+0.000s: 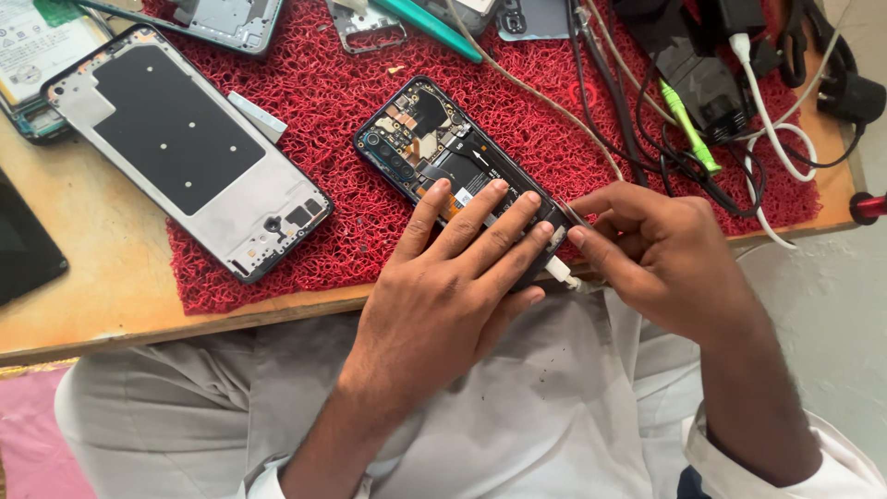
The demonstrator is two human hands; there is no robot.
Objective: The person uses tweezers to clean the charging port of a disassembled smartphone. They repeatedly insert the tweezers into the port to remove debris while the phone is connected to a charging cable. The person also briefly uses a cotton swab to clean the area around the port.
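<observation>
Pinning: our left hand [453, 277] lies flat, open, on the opened phone [434, 148].
Pinching: our right hand [661, 254] grips thin tweezers [571, 213].
Risk: we judge a slip could scratch the circuit board.

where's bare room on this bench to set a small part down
Free patches: bare wood left of the red mat, below the detached phone frame, and a strip of mat between that frame and the opened phone. Crowded: the top right corner, a tangle of cables, and the phone's lower end under the left hand and right hand.
</observation>
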